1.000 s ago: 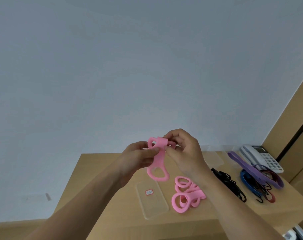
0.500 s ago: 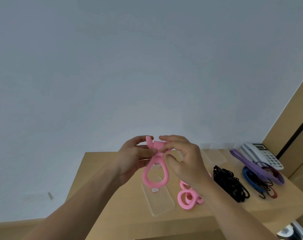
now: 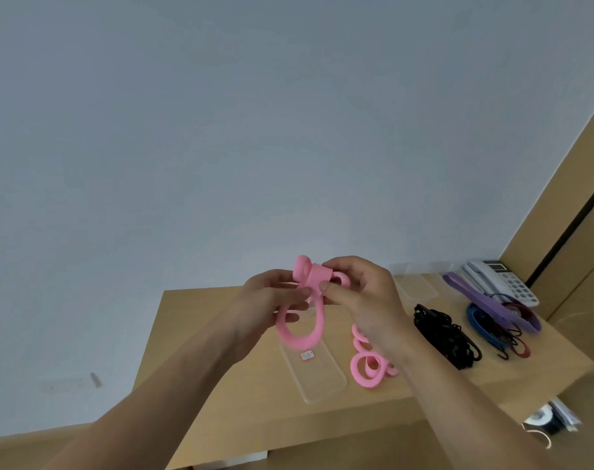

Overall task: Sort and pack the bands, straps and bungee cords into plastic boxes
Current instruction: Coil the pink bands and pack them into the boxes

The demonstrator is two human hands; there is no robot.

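A pink band is held in the air above the wooden table. My left hand pinches its folded top from the left. My right hand pinches the same folded part from the right, thumb on the front. The band's lower loop hangs free. Under it lies a clear plastic box with a small red label. More pink bands are piled on the table to the right, partly hidden by my right forearm.
A heap of black straps lies right of the pink pile. Further right are purple, blue and dark red bands and hooked cords. More clear boxes and a white telephone stand at the back. A wooden cabinet rises at the right.
The hanging loop of the pink band has grown wider and rounder as my hands fold its top. Both hands sit slightly lower and closer to the camera.
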